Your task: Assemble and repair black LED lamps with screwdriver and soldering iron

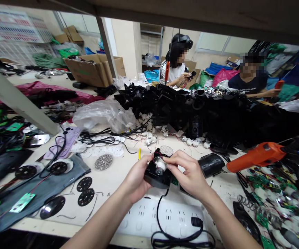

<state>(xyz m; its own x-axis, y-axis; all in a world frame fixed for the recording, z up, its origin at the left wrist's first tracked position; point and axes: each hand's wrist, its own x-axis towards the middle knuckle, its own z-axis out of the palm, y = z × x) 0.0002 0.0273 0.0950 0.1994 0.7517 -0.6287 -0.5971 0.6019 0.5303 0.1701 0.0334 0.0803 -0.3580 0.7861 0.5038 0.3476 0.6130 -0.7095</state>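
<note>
Cluttered workshop counter (113, 180), my left hand (135, 180) grip wrapped round a small black housing (156, 176) held just above it, right hand (190, 176) fingers pinching its white center part (160, 165); looks light, rigid, thin red wires fragile, best held by the body sides.

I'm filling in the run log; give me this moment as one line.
left hand: holds black housing | right hand: grip on white part atop it | orange screwdriver: lying right | power strip: below

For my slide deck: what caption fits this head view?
Both hands, left hand and right hand, hold a small black housing over a cluttered workbench.
</note>
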